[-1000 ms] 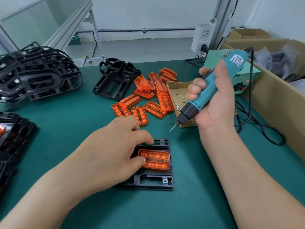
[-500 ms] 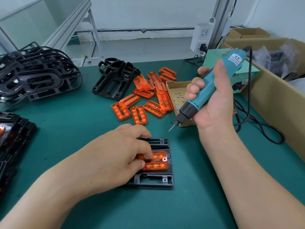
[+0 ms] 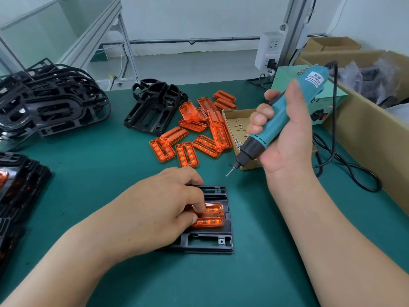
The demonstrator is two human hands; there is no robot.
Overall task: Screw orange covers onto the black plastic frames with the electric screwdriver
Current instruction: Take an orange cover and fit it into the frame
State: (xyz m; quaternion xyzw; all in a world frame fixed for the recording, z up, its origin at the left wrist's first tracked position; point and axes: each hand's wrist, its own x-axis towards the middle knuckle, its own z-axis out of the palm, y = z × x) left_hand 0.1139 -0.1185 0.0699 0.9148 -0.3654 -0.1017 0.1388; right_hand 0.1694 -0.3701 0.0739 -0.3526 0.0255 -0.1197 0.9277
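Observation:
A black plastic frame (image 3: 208,242) lies flat on the green mat in front of me. An orange cover (image 3: 213,218) sits in its middle. My left hand (image 3: 155,209) lies over the cover's left part, its curled index finger and thumb holding the cover down. My right hand (image 3: 285,138) grips the teal electric screwdriver (image 3: 278,127) in the air, tilted. Its bit (image 3: 229,173) points down-left and hangs above and to the right of the frame, not touching it.
Loose orange covers (image 3: 188,134) lie beyond the frame, next to a small cardboard box of screws (image 3: 236,120). Black frames (image 3: 152,109) are piled at the back and stacked on the left (image 3: 48,100). A green power unit (image 3: 321,100), a black cable (image 3: 354,173) and a large carton (image 3: 363,120) stand on the right.
My left hand's fingers moved onto the orange cover and curled over its left part. The screwdriver has hardly moved.

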